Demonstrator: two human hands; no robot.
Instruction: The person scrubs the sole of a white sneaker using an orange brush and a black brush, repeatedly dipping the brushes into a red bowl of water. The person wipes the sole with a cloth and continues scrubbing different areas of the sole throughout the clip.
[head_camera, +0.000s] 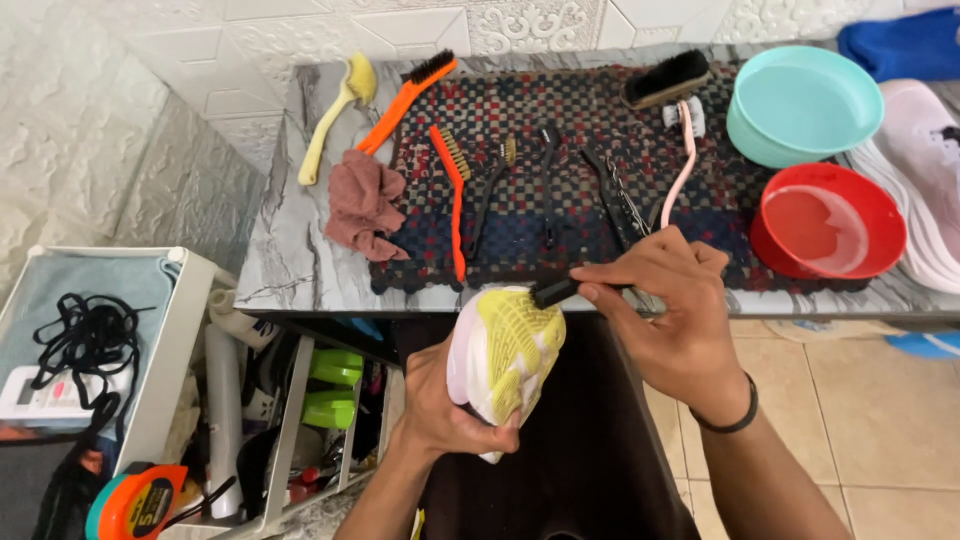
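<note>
Your left hand (440, 395) is closed around the shoe (503, 360), sole up, low centre of frame, off the desk (300, 250). Looks light; sole rubbery and stiff, upper softer, so grip mid-body. Right hand (670, 320) pinches a small black brush (553, 292) at the toe of the sole. Desk is marbled and slick-looking; woven mat (560, 150) carries spare brushes, 2 bowls at upper right. Tiled wall behind.

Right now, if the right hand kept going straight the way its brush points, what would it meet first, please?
The right hand points its small black brush leftwards; the bristles already touch the shoe's yellow sole, held by the left hand.
</note>
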